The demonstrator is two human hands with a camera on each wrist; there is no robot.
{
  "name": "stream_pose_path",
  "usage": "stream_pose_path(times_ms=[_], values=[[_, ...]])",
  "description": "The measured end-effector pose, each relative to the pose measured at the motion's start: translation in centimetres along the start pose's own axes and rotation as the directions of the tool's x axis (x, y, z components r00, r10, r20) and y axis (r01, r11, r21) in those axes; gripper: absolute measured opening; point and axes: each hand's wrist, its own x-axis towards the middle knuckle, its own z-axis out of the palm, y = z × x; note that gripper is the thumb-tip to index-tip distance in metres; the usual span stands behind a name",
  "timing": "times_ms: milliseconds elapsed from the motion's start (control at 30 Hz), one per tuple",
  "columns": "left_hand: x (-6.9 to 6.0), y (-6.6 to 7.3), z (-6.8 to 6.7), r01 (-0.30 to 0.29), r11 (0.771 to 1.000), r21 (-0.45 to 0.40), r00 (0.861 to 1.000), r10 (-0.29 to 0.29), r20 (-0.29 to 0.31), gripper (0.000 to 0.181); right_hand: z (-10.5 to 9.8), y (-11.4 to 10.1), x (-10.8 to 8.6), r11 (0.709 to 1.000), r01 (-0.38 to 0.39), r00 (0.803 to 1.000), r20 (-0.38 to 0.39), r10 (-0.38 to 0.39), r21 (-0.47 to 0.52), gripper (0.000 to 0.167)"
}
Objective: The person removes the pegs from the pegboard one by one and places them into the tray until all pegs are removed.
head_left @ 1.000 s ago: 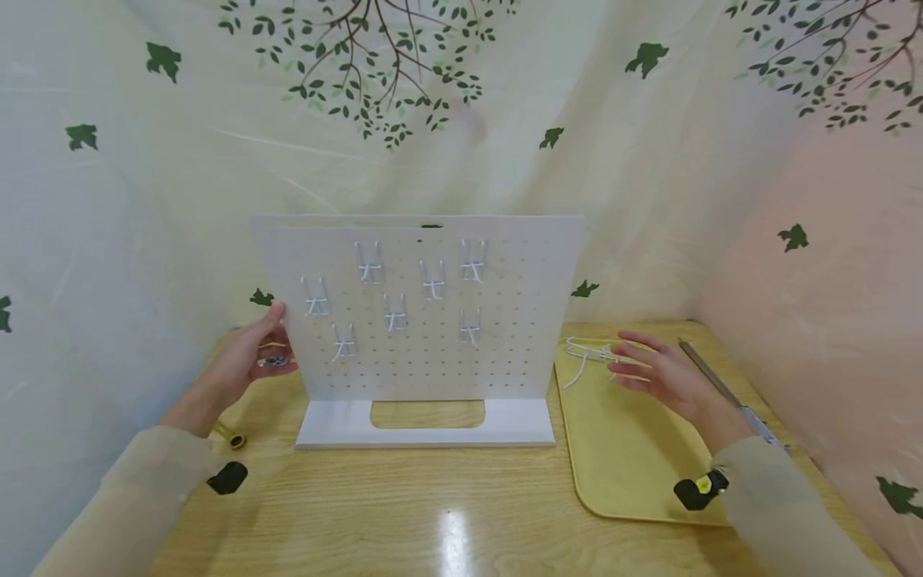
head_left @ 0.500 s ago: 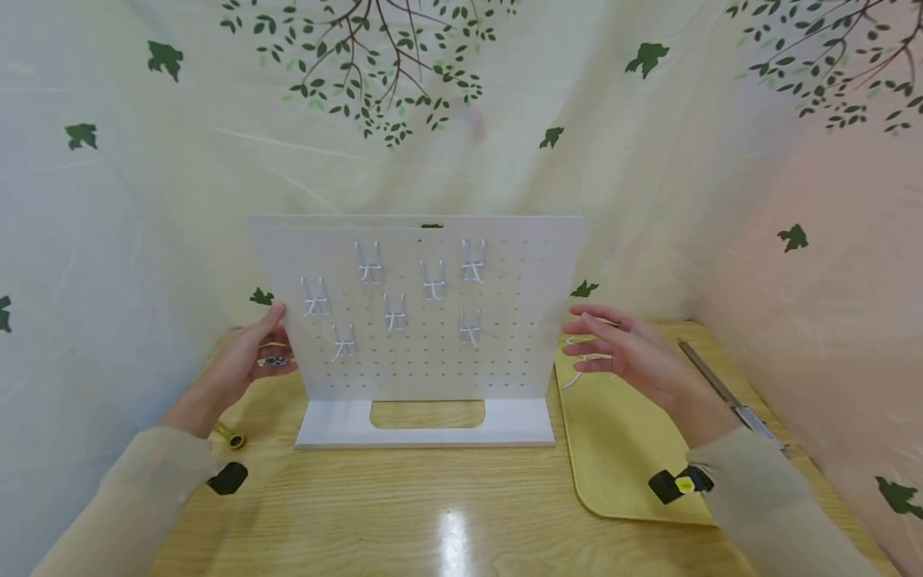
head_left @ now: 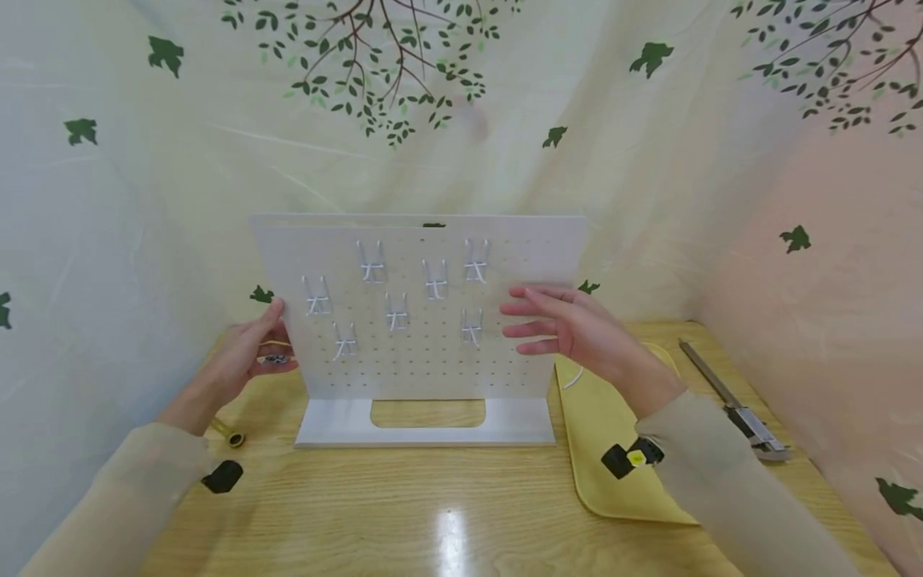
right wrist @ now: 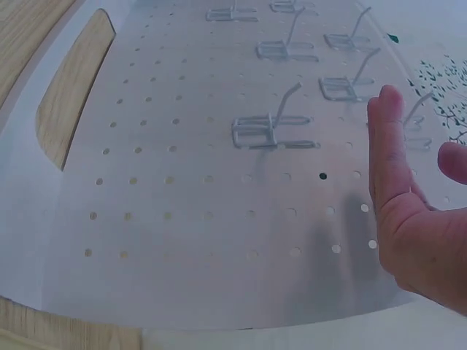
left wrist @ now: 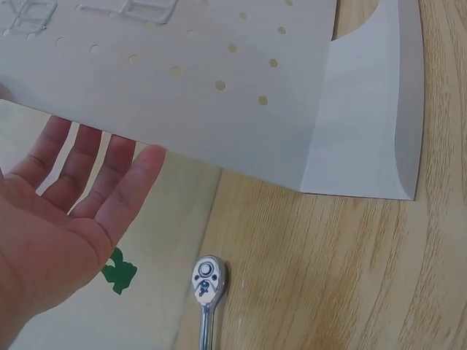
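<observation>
A white pegboard (head_left: 433, 361) stands upright on its base, with several white wire hooks (head_left: 435, 284) on its front. At its left edge is my left hand (head_left: 241, 361), thumb at the front edge and the other fingers reaching behind; in the left wrist view the hand (left wrist: 80, 211) has its fingers extended behind the board's edge. My right hand (head_left: 577, 328) is held in front of the board's right part, fingers spread and holding nothing. The right wrist view shows that hand (right wrist: 416, 211) beside the hooks (right wrist: 273, 131); whether it touches the board I cannot tell.
A yellow tray (head_left: 613, 473) lies to the right, with a white wire piece (head_left: 574, 378) partly hidden by my right hand. Beyond it is a caliper (head_left: 750, 421). A ratchet wrench (left wrist: 207, 281) lies on the table left of the board.
My right hand has moved left from over the tray to the front of the board, leaving the caliper more exposed. My left hand has stayed at the board's left edge.
</observation>
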Motion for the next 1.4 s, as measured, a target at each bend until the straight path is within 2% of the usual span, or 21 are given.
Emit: stream_pose_path(times_ms=[200,567,1033,1400], values=[[0.0,0.1,-0.1,0.011,1.0,0.027,1.0,-0.011,-0.017,0.089,0.9,0.0,1.5,0.997,-0.043,0.998,0.042,0.041,0.06,0.05],[-0.4,-0.4,-0.6,-0.008,1.0,-0.005,0.999,0.008,-0.045,0.077,2.5,-0.2,3.3,0.991,-0.103,0.994,0.049,0.099,0.089,0.051],[0.0,-0.1,-0.2,0.002,0.998,-0.059,0.999,-0.004,-0.039,0.075,3.4,-1.1,4.2,0.976,-0.083,0.994,0.088,0.067,0.2,0.049],[0.3,-0.4,0.0,0.003,0.998,-0.055,1.0,-0.005,-0.031,0.073,3.8,-1.0,4.3,0.954,-0.095,0.995,0.067,0.079,0.284,0.044]])
